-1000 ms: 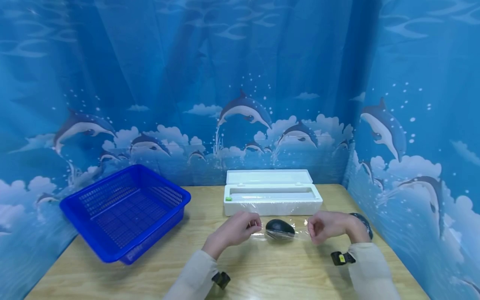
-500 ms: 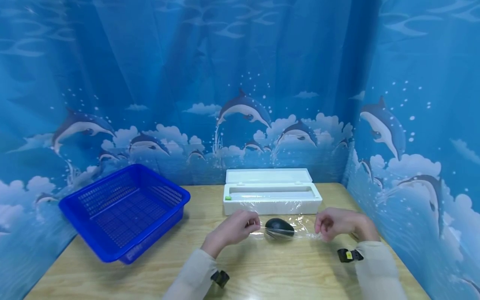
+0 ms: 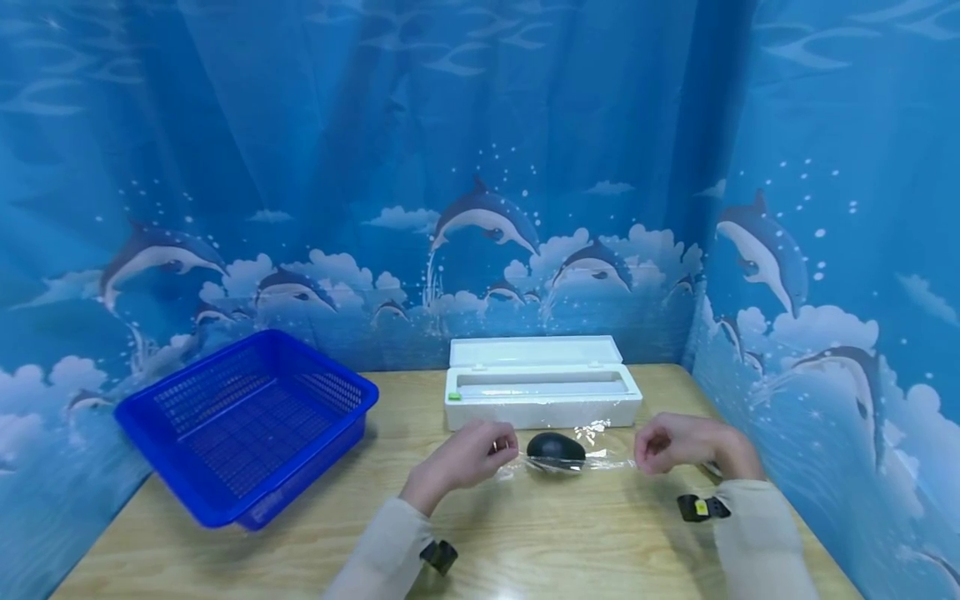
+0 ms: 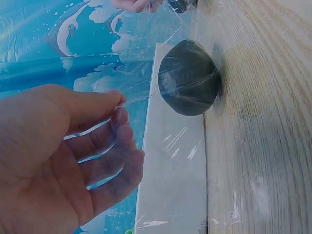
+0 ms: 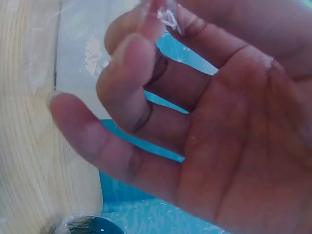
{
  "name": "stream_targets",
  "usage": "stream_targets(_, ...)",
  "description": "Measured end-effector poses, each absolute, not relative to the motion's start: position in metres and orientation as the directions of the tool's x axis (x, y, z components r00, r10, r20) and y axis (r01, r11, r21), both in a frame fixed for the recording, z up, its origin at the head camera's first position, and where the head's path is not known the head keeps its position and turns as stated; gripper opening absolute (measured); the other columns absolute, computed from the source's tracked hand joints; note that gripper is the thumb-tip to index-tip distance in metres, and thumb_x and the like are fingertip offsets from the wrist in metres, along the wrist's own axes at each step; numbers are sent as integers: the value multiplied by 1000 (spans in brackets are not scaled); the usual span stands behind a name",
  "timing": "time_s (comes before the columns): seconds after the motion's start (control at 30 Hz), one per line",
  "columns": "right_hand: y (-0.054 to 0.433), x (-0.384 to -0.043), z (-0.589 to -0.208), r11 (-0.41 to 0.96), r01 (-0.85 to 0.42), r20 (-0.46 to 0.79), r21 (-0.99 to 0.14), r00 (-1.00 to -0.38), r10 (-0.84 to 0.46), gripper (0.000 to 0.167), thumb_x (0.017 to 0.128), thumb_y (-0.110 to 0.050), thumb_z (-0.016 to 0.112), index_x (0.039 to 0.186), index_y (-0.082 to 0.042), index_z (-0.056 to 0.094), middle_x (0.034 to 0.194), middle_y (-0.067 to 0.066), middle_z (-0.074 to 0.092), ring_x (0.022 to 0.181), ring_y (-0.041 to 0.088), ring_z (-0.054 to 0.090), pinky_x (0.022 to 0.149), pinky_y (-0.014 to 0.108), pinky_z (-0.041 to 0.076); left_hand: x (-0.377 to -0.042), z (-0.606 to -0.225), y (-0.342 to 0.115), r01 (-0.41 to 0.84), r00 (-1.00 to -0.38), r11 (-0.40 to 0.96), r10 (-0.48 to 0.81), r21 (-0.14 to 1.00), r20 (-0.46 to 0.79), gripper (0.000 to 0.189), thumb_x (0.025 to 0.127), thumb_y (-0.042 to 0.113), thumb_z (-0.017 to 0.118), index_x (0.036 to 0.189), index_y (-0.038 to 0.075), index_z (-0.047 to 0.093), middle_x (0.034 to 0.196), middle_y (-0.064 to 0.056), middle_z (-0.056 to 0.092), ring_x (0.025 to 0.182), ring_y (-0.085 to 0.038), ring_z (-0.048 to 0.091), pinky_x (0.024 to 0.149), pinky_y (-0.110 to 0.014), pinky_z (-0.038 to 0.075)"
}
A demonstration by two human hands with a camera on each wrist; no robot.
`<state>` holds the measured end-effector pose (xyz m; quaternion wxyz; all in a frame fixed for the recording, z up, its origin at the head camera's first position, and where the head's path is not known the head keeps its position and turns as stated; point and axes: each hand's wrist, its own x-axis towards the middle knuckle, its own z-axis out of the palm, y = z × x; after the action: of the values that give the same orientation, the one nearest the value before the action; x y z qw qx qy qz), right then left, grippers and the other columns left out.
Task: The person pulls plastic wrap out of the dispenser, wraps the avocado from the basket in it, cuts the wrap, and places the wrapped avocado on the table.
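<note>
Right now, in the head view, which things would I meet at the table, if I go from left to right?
Blue basket, left hand, dark rounded object, right hand.

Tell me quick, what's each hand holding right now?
Left hand: closed, pinching the clear film.
Right hand: closed, pinching the clear film too.

Location type: a curtained tabletop station. The wood-grain bench (image 3: 570, 533) is bordered by blue fabric curtains (image 3: 480, 100) at the rear, left and right, printed with dolphins, waves and clouds. Visible folds identify the enclosure as hanging cloth. Kitchen-type equipment stands on the bench: a perforated blue plastic basket (image 3: 307, 475) and a white box (image 3: 543, 412) with raised lid and clear film (image 3: 607, 461) at its front. The surrounding room is hidden; its type cannot be determined.
</note>
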<state>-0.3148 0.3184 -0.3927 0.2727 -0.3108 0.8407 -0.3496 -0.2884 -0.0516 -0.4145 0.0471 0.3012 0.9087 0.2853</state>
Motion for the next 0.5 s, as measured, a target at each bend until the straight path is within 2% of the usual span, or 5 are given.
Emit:
stream_targets(0.1,319,-316,-393,580,-344,-233,-738,-677,-698,6,87,-1,67,92,1,69,80,-4,62,72,4,55,64,20,48,-290,-414,-49,528,-812,650,575,547,101,10,102,17,63,96,17,71,87,1,72,71,-2,57,67,-18,51)
stream_targets(0.27,320,-319,-395,618,-304,-212,-725,-755,-620,10,95,-11,67,93,-1,65,83,0,62,74,9,57,66,26,51,-301,-414,-43,532,-810,657,579,534,94,12,104,17,62,101,10,71,89,-1,72,72,-2,57,68,-19,52)
stream_targets(0.4,321,-324,-402,611,-263,-189,-747,-796,-575,12,98,-8,63,94,3,61,81,2,61,72,10,55,63,26,51,-315,-414,-38,533,-815,681,572,502,91,12,103,18,62,104,10,71,88,1,70,72,-3,56,67,-19,50)
stream_targets(0.5,319,-329,-410,635,-229,-185,-738,-836,-516,11,98,-8,62,94,2,61,78,3,61,69,11,55,60,24,49,-323,-417,-36,537,-814,686,573,491,90,11,102,16,63,103,9,71,86,-1,71,69,-5,55,66,-20,50)
